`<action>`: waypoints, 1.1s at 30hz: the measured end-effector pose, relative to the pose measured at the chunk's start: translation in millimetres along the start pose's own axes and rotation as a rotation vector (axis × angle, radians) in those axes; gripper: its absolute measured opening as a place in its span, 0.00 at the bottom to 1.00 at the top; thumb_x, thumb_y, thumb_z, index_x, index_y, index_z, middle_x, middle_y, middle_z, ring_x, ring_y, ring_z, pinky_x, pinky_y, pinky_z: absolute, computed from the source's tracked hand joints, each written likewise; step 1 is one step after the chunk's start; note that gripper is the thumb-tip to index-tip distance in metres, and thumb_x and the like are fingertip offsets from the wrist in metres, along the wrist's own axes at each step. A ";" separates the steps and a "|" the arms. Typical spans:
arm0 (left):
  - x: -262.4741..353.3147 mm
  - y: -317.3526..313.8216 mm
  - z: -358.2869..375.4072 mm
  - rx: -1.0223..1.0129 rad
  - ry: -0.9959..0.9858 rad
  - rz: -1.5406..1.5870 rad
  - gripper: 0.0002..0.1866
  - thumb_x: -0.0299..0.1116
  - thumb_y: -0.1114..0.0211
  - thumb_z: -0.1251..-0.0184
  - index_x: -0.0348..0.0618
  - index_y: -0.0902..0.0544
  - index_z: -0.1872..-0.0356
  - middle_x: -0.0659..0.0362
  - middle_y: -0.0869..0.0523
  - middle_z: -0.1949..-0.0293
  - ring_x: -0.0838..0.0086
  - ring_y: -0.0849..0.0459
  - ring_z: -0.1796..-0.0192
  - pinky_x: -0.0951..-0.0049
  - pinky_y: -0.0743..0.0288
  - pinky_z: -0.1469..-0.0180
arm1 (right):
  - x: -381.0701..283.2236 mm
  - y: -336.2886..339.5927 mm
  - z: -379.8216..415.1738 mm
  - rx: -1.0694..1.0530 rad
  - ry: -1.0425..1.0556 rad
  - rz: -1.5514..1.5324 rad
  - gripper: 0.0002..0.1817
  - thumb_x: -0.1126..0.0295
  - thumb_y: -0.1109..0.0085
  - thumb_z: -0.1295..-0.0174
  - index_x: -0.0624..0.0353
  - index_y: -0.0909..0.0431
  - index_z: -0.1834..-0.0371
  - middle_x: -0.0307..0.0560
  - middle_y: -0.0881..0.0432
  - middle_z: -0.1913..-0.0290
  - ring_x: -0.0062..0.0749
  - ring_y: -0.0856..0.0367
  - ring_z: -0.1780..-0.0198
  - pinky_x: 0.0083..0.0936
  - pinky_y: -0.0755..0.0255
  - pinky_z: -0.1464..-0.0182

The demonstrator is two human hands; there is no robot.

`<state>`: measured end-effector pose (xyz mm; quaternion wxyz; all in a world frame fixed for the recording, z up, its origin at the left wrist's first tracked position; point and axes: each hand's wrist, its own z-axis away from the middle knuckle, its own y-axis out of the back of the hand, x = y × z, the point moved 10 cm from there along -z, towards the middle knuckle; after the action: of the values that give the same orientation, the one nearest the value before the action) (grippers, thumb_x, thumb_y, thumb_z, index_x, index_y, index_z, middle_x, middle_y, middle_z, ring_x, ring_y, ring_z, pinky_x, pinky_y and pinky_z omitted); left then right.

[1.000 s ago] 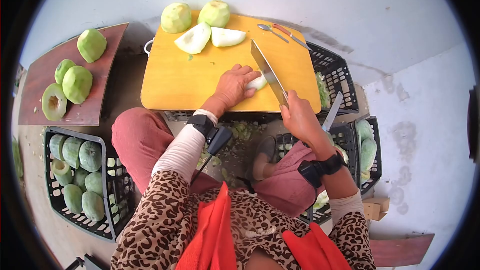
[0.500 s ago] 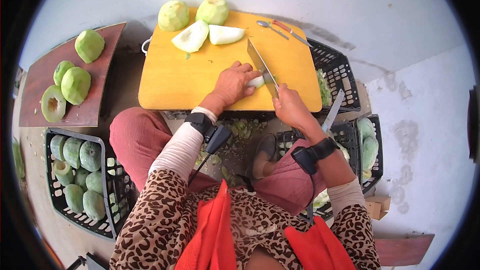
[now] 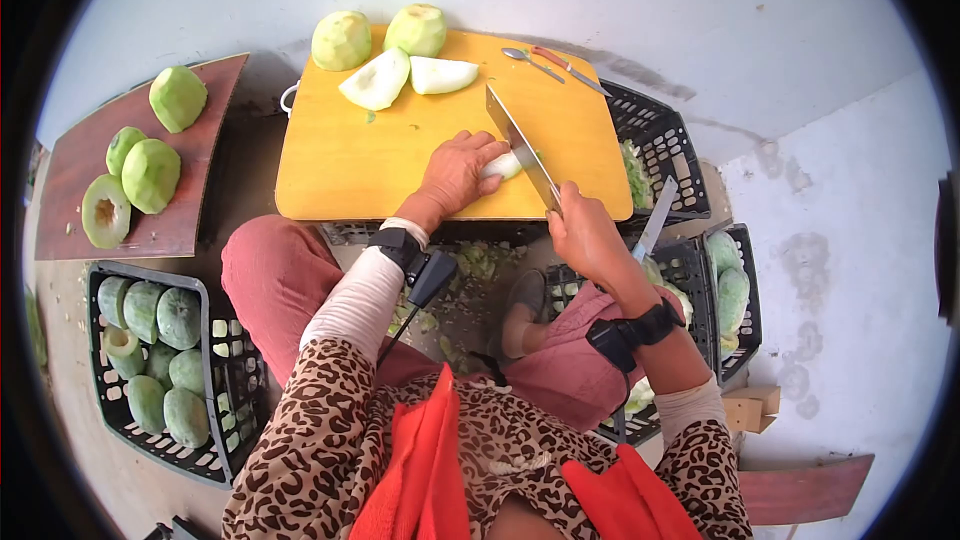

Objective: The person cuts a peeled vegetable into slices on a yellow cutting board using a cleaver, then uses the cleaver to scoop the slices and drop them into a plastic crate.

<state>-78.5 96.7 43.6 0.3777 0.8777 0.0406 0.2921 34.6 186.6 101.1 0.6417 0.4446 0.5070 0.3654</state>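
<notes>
My left hand (image 3: 460, 172) presses a pale melon piece (image 3: 503, 166) onto the yellow cutting board (image 3: 350, 165), its fingers curled over the piece. The handle of a wide cleaver (image 3: 522, 145) is in my right hand (image 3: 583, 230). Its blade stands upright on edge against the right side of the piece, close to my left fingertips. Two cut melon wedges, one (image 3: 378, 79) leaning near the other (image 3: 443, 75), lie farther back. Behind them sit two peeled melons (image 3: 341, 40), (image 3: 416, 30). A spoon (image 3: 532, 63) and a red-handled peeler or knife (image 3: 570, 70) rest at the back right.
At left, a brown board (image 3: 185, 230) bears several peeled melons. Below it a black crate (image 3: 215, 390) holds several unpeeled ones. More black crates (image 3: 665, 135) stand at right, with peelings and melons. Another knife (image 3: 657, 218) sticks up beside my right forearm.
The view has shifted slightly. My right hand and the cleaver's handle sit a little lower beside the board, the blade still at the melon piece. My left hand still holds the piece.
</notes>
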 end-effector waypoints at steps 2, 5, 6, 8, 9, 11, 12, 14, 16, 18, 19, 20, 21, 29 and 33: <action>1.6 1.4 0.2 0.001 -0.007 0.007 0.24 0.33 0.30 0.54 0.54 0.20 0.50 0.61 0.20 0.60 0.63 0.22 0.58 0.65 0.24 0.53 | -5.0 3.4 3.8 -0.014 0.000 0.033 0.10 0.74 0.46 0.39 0.70 0.34 0.61 0.71 0.21 0.71 0.68 0.21 0.64 0.53 0.29 0.60; 1.8 1.1 -0.1 -0.001 -0.008 -0.001 0.24 0.33 0.29 0.54 0.54 0.20 0.50 0.62 0.21 0.61 0.63 0.22 0.58 0.64 0.24 0.53 | -6.6 2.3 3.0 -0.058 -0.010 0.059 0.11 0.74 0.46 0.39 0.72 0.34 0.62 0.73 0.22 0.71 0.69 0.21 0.64 0.53 0.29 0.60; 1.9 0.6 -0.4 -0.004 -0.009 -0.006 0.24 0.33 0.29 0.54 0.55 0.20 0.50 0.62 0.21 0.61 0.63 0.22 0.58 0.64 0.24 0.53 | -5.4 0.4 2.2 -0.075 -0.017 0.062 0.11 0.74 0.46 0.39 0.73 0.34 0.62 0.74 0.23 0.71 0.70 0.22 0.64 0.53 0.30 0.60; 1.2 -2.0 -0.9 -0.021 -0.002 -0.007 0.24 0.33 0.30 0.54 0.55 0.20 0.50 0.62 0.21 0.62 0.63 0.22 0.59 0.64 0.24 0.53 | -3.9 -5.6 -4.3 -0.096 0.020 0.061 0.12 0.74 0.46 0.40 0.74 0.34 0.62 0.74 0.23 0.71 0.70 0.22 0.63 0.52 0.30 0.61; 1.2 -2.4 -1.8 -0.029 0.002 -0.007 0.24 0.33 0.30 0.54 0.55 0.20 0.51 0.62 0.21 0.62 0.63 0.22 0.59 0.64 0.25 0.54 | -2.5 -9.0 -9.3 -0.106 0.038 0.061 0.12 0.74 0.46 0.40 0.75 0.34 0.63 0.75 0.23 0.71 0.70 0.22 0.63 0.52 0.29 0.61; 1.6 -3.1 -3.8 -0.049 0.005 -0.010 0.23 0.33 0.30 0.54 0.55 0.19 0.51 0.61 0.21 0.62 0.63 0.22 0.59 0.64 0.24 0.54 | 1.0 -14.2 -21.3 -0.095 0.055 0.069 0.11 0.75 0.47 0.39 0.75 0.33 0.62 0.74 0.22 0.71 0.68 0.20 0.64 0.52 0.28 0.60; 1.6 -3.6 -3.8 -0.058 0.007 -0.012 0.23 0.33 0.30 0.54 0.54 0.19 0.52 0.61 0.21 0.62 0.62 0.22 0.59 0.64 0.24 0.54 | 3.4 -18.0 -27.2 -0.090 0.064 0.073 0.10 0.76 0.48 0.39 0.75 0.32 0.62 0.73 0.21 0.71 0.67 0.20 0.64 0.52 0.27 0.60; 0.4 -0.6 -2.2 -0.036 0.012 0.029 0.22 0.33 0.30 0.54 0.54 0.19 0.52 0.61 0.21 0.61 0.62 0.22 0.59 0.63 0.24 0.54 | 16.5 -29.7 -39.6 -0.052 0.060 0.042 0.10 0.75 0.48 0.39 0.75 0.33 0.62 0.74 0.21 0.71 0.68 0.20 0.63 0.52 0.27 0.59; -0.2 0.0 -2.1 -0.013 0.009 0.048 0.22 0.32 0.30 0.54 0.54 0.19 0.52 0.61 0.21 0.61 0.62 0.22 0.58 0.63 0.24 0.54 | 25.9 -34.4 -43.2 -0.006 0.050 0.010 0.11 0.75 0.48 0.39 0.74 0.34 0.62 0.74 0.21 0.70 0.69 0.21 0.63 0.53 0.27 0.59; -1.0 1.4 -0.2 0.012 0.008 0.041 0.22 0.32 0.30 0.54 0.53 0.20 0.53 0.61 0.20 0.61 0.62 0.22 0.58 0.63 0.24 0.53 | 30.4 -34.2 -42.8 0.042 0.042 -0.023 0.11 0.74 0.47 0.38 0.72 0.34 0.62 0.74 0.21 0.70 0.70 0.21 0.63 0.54 0.28 0.59; -1.6 0.4 1.1 0.009 0.011 0.038 0.22 0.33 0.29 0.55 0.53 0.20 0.53 0.61 0.20 0.61 0.62 0.22 0.58 0.63 0.24 0.53 | 31.8 -35.4 -40.4 0.041 0.030 -0.023 0.11 0.74 0.46 0.39 0.72 0.34 0.62 0.74 0.22 0.70 0.70 0.21 0.62 0.53 0.28 0.59; -2.6 -0.4 0.7 0.008 0.013 0.035 0.22 0.33 0.29 0.55 0.53 0.20 0.53 0.61 0.20 0.61 0.62 0.22 0.58 0.63 0.24 0.53 | 33.0 -35.1 -38.8 0.042 0.019 -0.020 0.11 0.74 0.45 0.39 0.71 0.34 0.61 0.74 0.22 0.70 0.70 0.22 0.62 0.53 0.29 0.59; -2.6 -0.4 0.4 0.007 0.014 0.032 0.22 0.33 0.29 0.55 0.52 0.20 0.53 0.61 0.20 0.61 0.62 0.22 0.58 0.63 0.24 0.53 | 33.4 -34.1 -36.6 0.044 0.008 -0.017 0.12 0.74 0.45 0.39 0.71 0.34 0.60 0.73 0.22 0.70 0.70 0.22 0.62 0.52 0.29 0.59; -1.3 2.1 1.0 0.025 0.014 0.035 0.23 0.33 0.29 0.54 0.52 0.20 0.53 0.61 0.21 0.61 0.63 0.23 0.58 0.64 0.25 0.53 | -0.4 -2.7 1.7 0.061 0.043 -0.013 0.11 0.74 0.45 0.39 0.69 0.36 0.62 0.72 0.22 0.72 0.69 0.22 0.65 0.54 0.29 0.62; -0.6 2.5 1.5 0.030 0.005 0.040 0.23 0.33 0.29 0.54 0.52 0.20 0.52 0.61 0.21 0.62 0.63 0.23 0.58 0.64 0.25 0.54 | -7.4 1.8 7.5 -0.016 0.000 0.037 0.11 0.74 0.46 0.39 0.71 0.35 0.61 0.73 0.22 0.71 0.70 0.22 0.64 0.53 0.30 0.61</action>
<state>-78.5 93.9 44.2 0.3587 0.8831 0.0283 0.3011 40.2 178.9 105.9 0.6383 0.4486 0.4960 0.3813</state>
